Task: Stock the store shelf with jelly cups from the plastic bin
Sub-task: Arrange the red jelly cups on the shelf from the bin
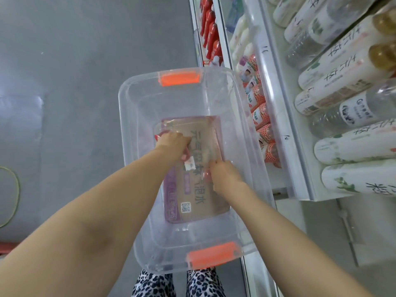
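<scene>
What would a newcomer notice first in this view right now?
The clear plastic bin with orange handles fills the centre, nearly empty, with both arms reaching in. The left hand grips what look like red-rimmed jelly cups at the bin's floor, and the right hand is beside it. On the right, the shelf holds a row of orange-patterned cups beside tiers of white bottles.

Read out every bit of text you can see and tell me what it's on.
"气泡水", sideways: cardboard carton seen through the plastic bin.
Clear bottle: label begins "G", rest blurred.
White bottles: large Chinese characters, too blurred.
Orange-patterned packs: labels too small.
Shelf rail: pen marks, unclear.
</scene>
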